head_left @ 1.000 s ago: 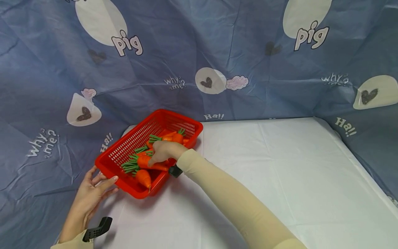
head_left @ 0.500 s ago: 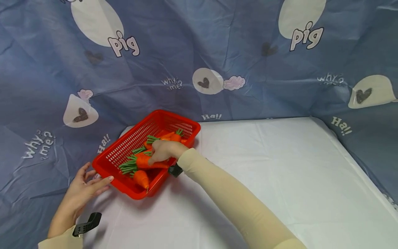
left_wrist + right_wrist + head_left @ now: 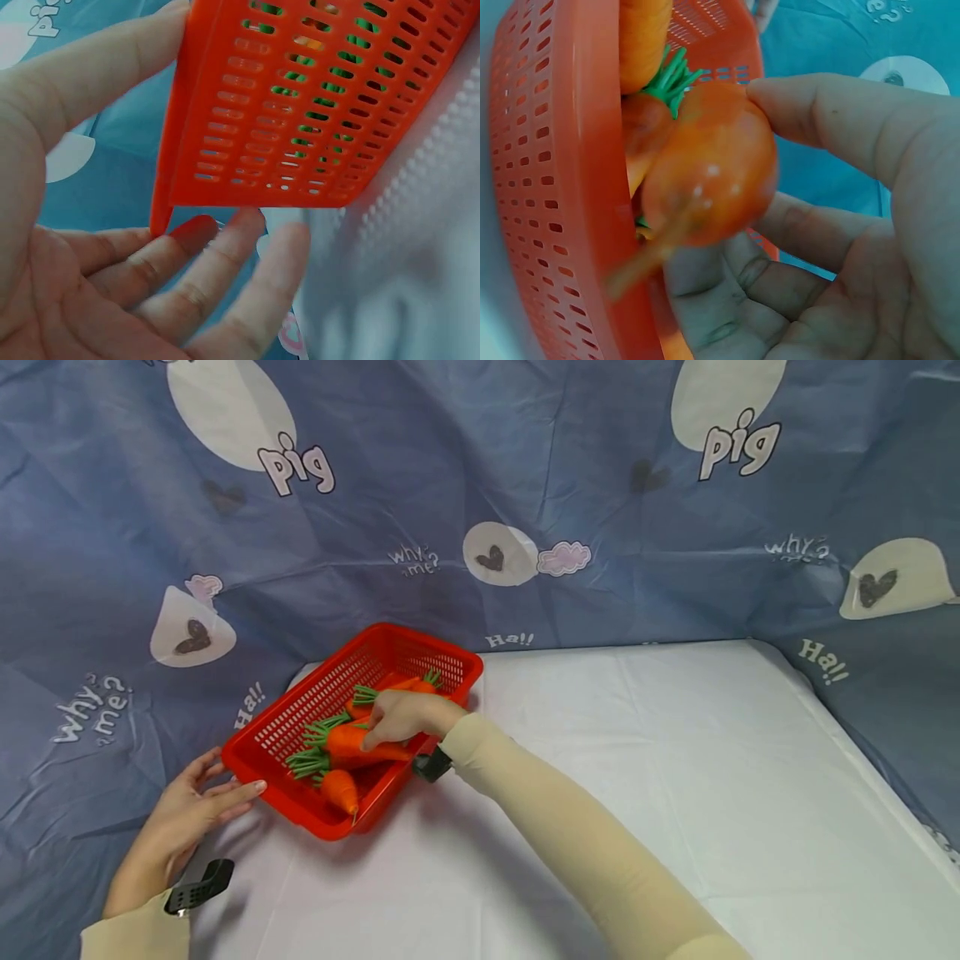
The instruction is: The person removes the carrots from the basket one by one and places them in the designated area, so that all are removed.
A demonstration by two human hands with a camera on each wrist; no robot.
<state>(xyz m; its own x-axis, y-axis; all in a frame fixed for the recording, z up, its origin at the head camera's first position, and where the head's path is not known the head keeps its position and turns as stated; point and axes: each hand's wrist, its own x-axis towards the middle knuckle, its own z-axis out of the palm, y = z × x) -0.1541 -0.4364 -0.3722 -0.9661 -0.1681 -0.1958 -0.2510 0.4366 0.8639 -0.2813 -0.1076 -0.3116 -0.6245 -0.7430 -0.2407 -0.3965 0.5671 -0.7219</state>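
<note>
An orange carrot (image 3: 347,740) with green stalks is pinched by my right hand (image 3: 401,717) over the red basket (image 3: 300,697). In the right wrist view, thumb and fingers close round this carrot (image 3: 712,169), its thin root tip pointing towards the camera. Several more carrots lie in the basket, among them a short one (image 3: 340,792) near the front corner. At the basket's left corner, my left hand (image 3: 180,814) touches the rim with extended thumb and fingers. The left wrist view shows that hand's fingers (image 3: 199,289) loosely spread beside the slotted end wall (image 3: 247,142).
The basket stands at an angle on a white tablecloth (image 3: 637,777), close to a blue printed cloth backdrop (image 3: 585,460). White cloth extends to the right of the basket. Green stalks (image 3: 330,97) show through the basket's slots.
My right hand has shifted slightly to the right, with the carrot in its grip moving a little. My left hand has slid slightly leftward and its thumb stays at the basket's rim.
</note>
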